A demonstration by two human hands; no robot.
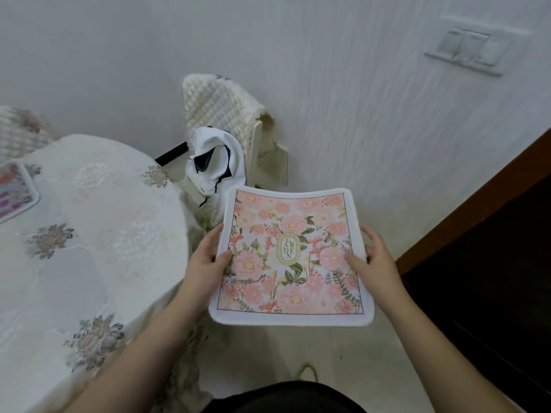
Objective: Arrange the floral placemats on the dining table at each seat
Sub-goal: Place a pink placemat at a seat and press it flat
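Two hands hold one floral placemat (290, 260) in the air, just off the right edge of the dining table. On the left hand (205, 257), the thumb lies on top of the mat's left border while the other fingers curl underneath, pinching the edge. On the right hand (374, 257), the thumb presses onto the printed face near the right border, and the remaining fingers wrap round that edge from behind. The placemat is white-rimmed, printed with pink flowers and green leaves around an oval badge reading "GARDEN", and it faces up toward the camera, tilted slightly. To the left, the dining table (89, 234) wears a pale embroidered cloth with grey flower motifs. A second placemat (15, 190) lies flat on it at the far left, partly cut off by the frame. Beyond the table's corner stands a chair (220, 105) with a quilted cream cover, and a white bag (214, 162) rests on its seat. A wall switch (471, 50) sits on the white wall at upper right.
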